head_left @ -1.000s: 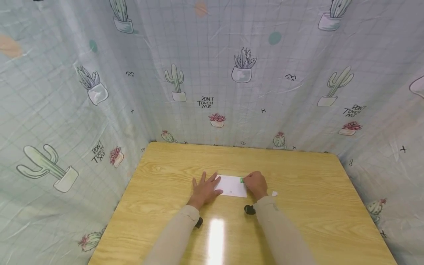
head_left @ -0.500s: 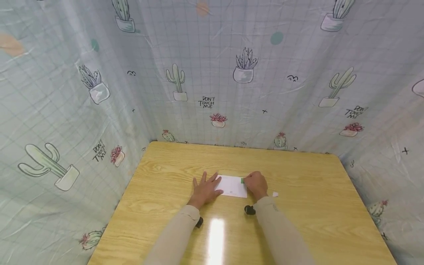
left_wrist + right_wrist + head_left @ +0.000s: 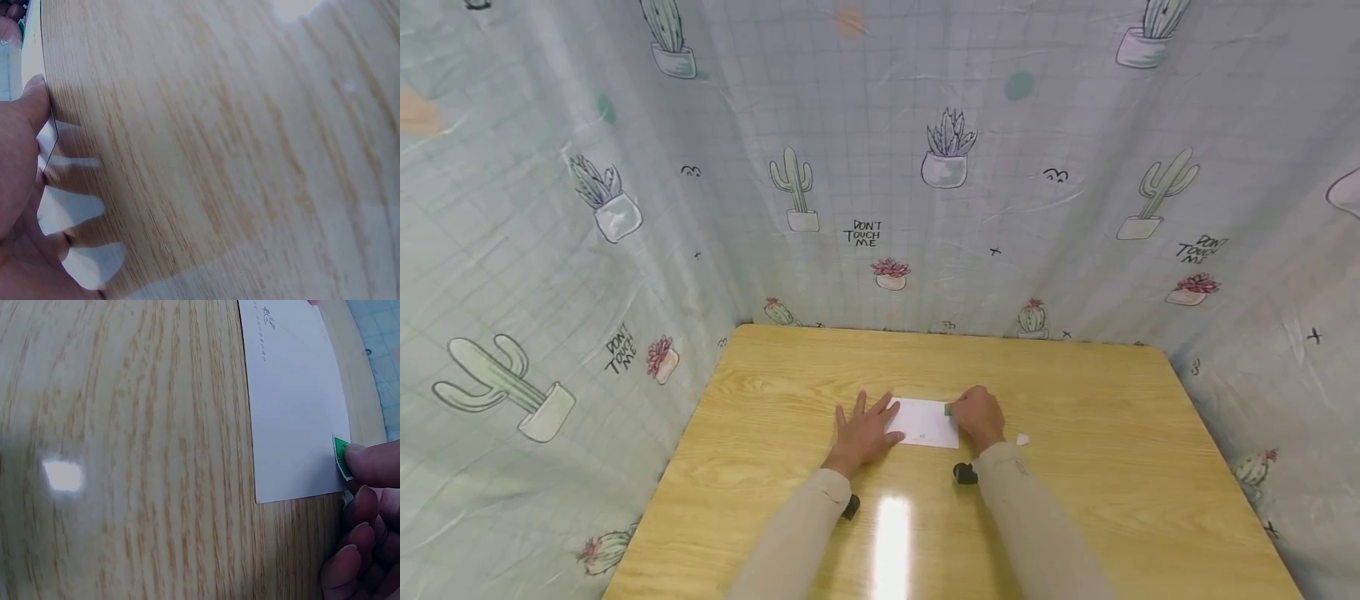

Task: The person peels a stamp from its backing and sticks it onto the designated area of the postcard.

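A white envelope (image 3: 925,425) lies flat on the wooden table, with small printed marks (image 3: 267,317) near one edge in the right wrist view. My left hand (image 3: 862,431) rests on its left end, fingers spread and thumb touching the paper. At the far right corner sits a small green stamp (image 3: 340,454) with a white serrated edge. The thumb of my right hand (image 3: 979,417) is on this stamp, and its other fingers curl beside the envelope's corner. What the index finger touches is hidden beneath the thumb.
A small white scrap of paper (image 3: 1022,439) lies on the table to the right of my right hand. The wooden table (image 3: 1097,467) reaches a curtain (image 3: 880,167) printed with cacti at the back and sides. Light glares on the tabletop between my forearms.
Both hands and the envelope hold nearly the same place. The head view has shifted slightly.
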The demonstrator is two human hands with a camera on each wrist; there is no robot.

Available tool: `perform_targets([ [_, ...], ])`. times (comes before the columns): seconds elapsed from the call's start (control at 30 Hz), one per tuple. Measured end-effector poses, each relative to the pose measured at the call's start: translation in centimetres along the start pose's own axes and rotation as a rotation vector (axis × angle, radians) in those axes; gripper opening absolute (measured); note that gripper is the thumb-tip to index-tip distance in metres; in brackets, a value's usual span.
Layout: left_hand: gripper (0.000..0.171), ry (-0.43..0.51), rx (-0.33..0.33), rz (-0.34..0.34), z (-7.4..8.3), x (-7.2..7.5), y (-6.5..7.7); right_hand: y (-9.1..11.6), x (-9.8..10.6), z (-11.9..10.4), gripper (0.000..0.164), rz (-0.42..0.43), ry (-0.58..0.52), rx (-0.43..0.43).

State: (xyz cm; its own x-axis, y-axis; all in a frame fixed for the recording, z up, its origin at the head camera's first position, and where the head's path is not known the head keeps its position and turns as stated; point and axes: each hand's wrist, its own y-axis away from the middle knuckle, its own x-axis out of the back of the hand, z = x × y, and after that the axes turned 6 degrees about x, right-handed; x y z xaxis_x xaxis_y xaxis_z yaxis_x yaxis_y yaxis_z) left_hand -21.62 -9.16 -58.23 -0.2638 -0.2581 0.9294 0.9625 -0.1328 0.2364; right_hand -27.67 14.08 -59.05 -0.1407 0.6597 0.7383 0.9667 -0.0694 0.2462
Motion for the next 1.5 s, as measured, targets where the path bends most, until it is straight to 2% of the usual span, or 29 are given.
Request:
perform_targets([
  [0.43, 0.065, 0.007, 0.004, 0.001, -0.1, -0.13, -0.21, -0.01, 0.26, -0.4, 0.02, -0.01, -0.005, -0.015],
  [0.7, 0.065, -0.001, -0.003, 0.017, -0.17, -0.19, -0.26, -0.1, 0.1, -0.17, 0.021, 0.014, -0.024, -0.014],
  [1.07, 0.065, -0.002, 0.006, -0.002, -0.35, -0.49, -0.4, -0.4, -0.13, 0.09, 0.021, 0.016, -0.029, -0.018],
  [1.5, 0.065, -0.003, 0.005, -0.001, -0.15, -0.12, -0.25, -0.37, -0.19, 0.2, 0.022, 0.043, -0.046, -0.002],
])
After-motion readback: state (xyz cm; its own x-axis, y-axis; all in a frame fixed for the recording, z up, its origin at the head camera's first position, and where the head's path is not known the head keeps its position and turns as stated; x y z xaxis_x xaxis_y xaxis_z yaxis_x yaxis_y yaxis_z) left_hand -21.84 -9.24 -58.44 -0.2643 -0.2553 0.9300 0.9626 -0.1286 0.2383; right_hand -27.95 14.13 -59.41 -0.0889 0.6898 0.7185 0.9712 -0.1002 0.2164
